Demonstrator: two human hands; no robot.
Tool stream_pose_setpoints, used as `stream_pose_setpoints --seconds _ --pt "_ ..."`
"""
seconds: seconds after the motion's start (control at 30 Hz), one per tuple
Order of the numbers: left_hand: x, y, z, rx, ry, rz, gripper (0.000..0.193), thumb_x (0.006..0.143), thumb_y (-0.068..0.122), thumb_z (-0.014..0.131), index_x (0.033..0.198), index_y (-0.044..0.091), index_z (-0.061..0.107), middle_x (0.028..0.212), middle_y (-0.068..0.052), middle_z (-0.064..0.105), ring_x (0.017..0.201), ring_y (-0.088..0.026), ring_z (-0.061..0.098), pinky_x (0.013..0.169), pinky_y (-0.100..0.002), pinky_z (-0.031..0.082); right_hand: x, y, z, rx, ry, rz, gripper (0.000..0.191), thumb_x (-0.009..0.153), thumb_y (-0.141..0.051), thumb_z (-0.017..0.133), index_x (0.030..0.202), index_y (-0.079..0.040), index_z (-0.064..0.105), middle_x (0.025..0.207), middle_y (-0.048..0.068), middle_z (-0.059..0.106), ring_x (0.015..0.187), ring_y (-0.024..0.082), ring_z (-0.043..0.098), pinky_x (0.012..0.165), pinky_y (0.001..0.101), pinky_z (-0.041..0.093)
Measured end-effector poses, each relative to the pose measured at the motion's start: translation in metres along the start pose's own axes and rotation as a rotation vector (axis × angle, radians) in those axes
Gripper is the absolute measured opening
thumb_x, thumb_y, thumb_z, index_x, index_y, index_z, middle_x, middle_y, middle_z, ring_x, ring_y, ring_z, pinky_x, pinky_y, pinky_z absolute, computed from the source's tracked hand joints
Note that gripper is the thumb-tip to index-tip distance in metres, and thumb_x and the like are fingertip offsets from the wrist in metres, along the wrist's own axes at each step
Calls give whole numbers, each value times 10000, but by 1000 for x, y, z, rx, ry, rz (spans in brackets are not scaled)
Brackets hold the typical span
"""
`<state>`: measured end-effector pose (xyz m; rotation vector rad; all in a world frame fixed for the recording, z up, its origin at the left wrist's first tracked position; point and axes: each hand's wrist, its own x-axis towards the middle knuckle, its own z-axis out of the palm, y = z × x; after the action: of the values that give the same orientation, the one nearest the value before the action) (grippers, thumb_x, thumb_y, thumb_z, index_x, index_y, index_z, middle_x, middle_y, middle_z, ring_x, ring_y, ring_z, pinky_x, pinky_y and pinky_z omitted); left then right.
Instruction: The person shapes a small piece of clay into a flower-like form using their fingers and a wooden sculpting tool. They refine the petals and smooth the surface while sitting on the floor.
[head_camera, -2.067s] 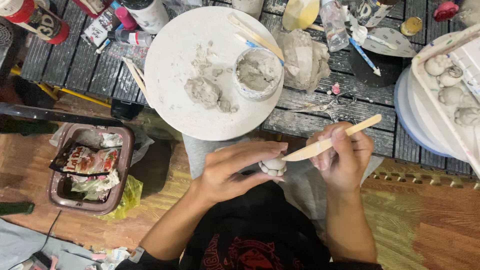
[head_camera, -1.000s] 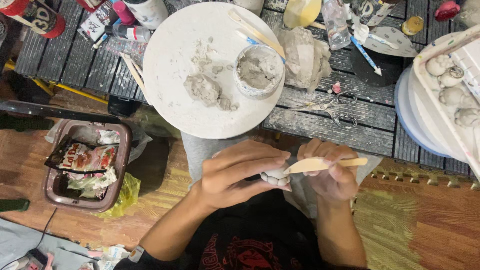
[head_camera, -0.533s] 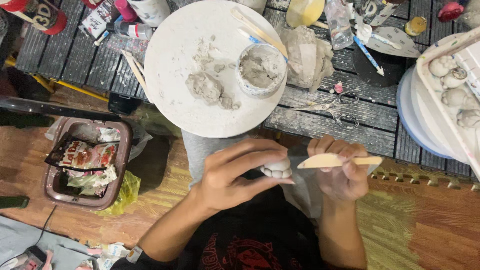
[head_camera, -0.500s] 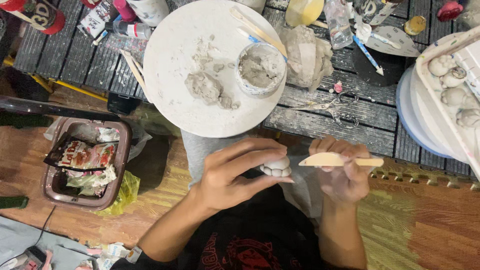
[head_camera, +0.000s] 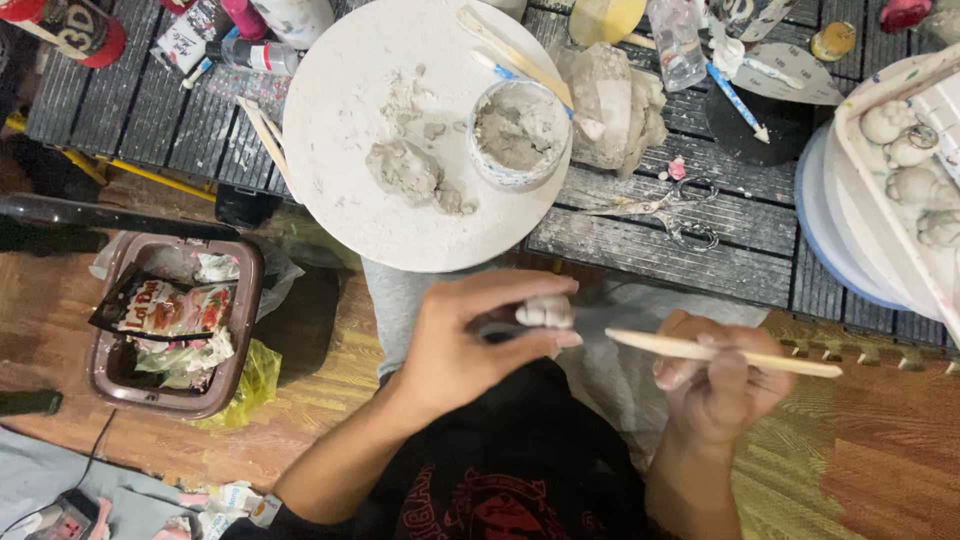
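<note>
While left fingers (head_camera: 545, 290) pinch a clay piece (head_camera: 545, 312), right fingers (head_camera: 700, 365) grip a wooden stick (head_camera: 720, 352) below the round board (head_camera: 340, 130).

A: What did the person wear?
B: Black top (head_camera: 520, 470) with a red printed design across the chest, partly cut off by the frame edge. Short sleeves as far as could be seen; both forearms were bare.
A: Legs?
B: Grey trousers (head_camera: 400, 310), light and a bit mottled, seen over the knee under the round board's edge.
A: Anything on the wrists or fingers?
B: No watch, no ring, no glove that showed on the left hand (head_camera: 470, 345) or the right hand (head_camera: 725, 385). Nails on the left hand were longish and pale pink.
A: Sleeve ends?
B: Too dark and cropped to tell.
</note>
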<state>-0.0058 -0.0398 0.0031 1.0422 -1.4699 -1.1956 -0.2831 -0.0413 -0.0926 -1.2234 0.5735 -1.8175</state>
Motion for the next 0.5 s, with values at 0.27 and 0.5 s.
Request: stream_pose_setpoints --seconds 0.27,0.5 --pt "2 -5 -5 -401 -178 -292 716 810 -1 820 1464 -24 531 1363 -138 683 1123 -163 714 954 -301 643 8 -8 29 -19 -57 203 182 1076 -85 614 1049 70 705 618 146 661 453 186 624 466 306 544" --pt "-2 9 -6 -217 -205 -243 704 814 78 851 1456 -15 578 1262 -134 743 1125 -168 719 973 -325 630 12 -12 46 -143 -123 195 204 1105 -93 606 1029 77 689 638 145 664 497 187 631 627 358 559"
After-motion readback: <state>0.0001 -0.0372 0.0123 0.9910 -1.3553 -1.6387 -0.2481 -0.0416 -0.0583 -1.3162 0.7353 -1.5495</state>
